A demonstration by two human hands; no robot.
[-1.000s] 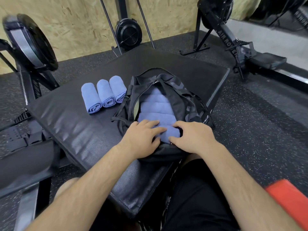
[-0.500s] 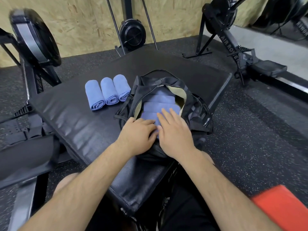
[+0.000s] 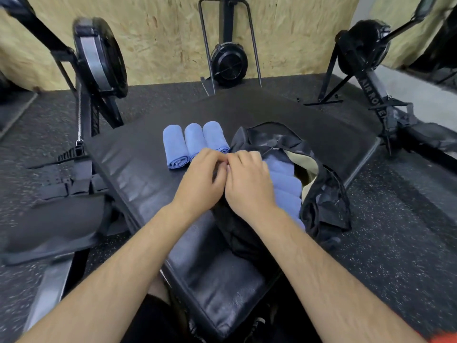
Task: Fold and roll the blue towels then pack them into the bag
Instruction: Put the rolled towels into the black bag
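Lower frame: two bare forearms reaching up over the near corner of a black pad (image 3: 138,174), speckled floor (image 3: 395,243) open on either side of its edges.

Mid-frame: left hand (image 3: 201,179) and right hand (image 3: 247,181) knuckle to knuckle, fingers curled, gripping the upper-left rim of the bag (image 3: 326,206); exact hold blurred.

Right of the hands: bag gaping open, sagging close to the pad's right edge, packed towels (image 3: 284,184) rowed inside, each touching the next.

Just above and left of the hands: three rolls (image 3: 194,142) side by side on the pad, touching, the rightmost against the bag. Bare pad left of the rolls and beyond them.

Farther back: rowers (image 3: 99,58) at upper left, centre and right, near the pad's far edges. Behind them, a chipboard wall (image 3: 160,33).
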